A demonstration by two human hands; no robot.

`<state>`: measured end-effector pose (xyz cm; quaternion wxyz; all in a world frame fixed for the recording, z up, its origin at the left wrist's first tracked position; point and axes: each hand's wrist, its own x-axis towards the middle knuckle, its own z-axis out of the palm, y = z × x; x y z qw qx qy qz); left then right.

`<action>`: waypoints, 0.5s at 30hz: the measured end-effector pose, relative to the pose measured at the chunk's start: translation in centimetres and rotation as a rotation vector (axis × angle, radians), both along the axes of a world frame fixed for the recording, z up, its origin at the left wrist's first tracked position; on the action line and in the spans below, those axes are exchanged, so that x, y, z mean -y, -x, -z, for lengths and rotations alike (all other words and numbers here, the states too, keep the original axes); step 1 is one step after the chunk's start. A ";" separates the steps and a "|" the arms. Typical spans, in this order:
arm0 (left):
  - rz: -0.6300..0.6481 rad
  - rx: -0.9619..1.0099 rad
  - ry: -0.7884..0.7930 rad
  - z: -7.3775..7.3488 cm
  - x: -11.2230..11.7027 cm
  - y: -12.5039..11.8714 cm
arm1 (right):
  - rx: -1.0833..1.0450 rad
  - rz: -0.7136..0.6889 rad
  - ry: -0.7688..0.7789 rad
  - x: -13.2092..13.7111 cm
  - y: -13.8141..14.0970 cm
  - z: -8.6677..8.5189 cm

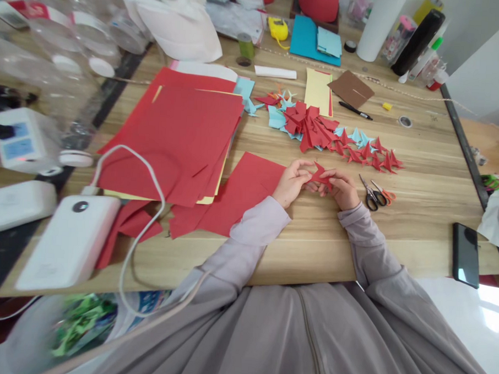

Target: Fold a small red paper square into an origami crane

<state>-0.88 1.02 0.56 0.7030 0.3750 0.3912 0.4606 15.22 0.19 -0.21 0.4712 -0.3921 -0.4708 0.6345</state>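
Observation:
A small folded piece of red paper (319,173) is held between both hands above the wooden table. My left hand (291,182) pinches its left side, with thumb and fingers closed. On its right side my right hand (342,186) grips the paper the same way. Just beyond the hands lies a pile of folded red papers (312,126). To its right, red and light-blue paper cranes (367,151) are grouped on the table. Black-handled scissors (373,198) and orange-handled scissors (387,194) rest right of my right hand. Flat red sheets (245,192) lie by my left forearm.
A large stack of red sheets (172,139) covers the left side. In front of it, a white power bank (69,240) trails a looping cable (158,186). Plastic bottles (90,37) crowd the far left. A phone (465,254) lies near the right front edge.

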 end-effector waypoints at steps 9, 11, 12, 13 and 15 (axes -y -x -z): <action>-0.009 -0.004 -0.035 -0.4 0.3 0.1 | 0.116 -0.016 -0.057 0.0 0.3 -0.3; -0.012 -0.010 -0.043 -0.4 0.3 0.1 | 0.127 -0.022 -0.072 0.1 0.3 -0.4; -0.017 -0.012 -0.048 -0.4 0.3 0.0 | 0.134 -0.022 -0.075 0.1 0.3 -0.5; -0.024 -0.011 -0.050 -0.3 0.3 0.0 | 0.141 -0.021 -0.076 0.1 0.3 -0.5; -0.046 0.010 -0.047 0.0 0.2 -0.1 | 0.149 -0.009 -0.073 0.2 0.2 -0.5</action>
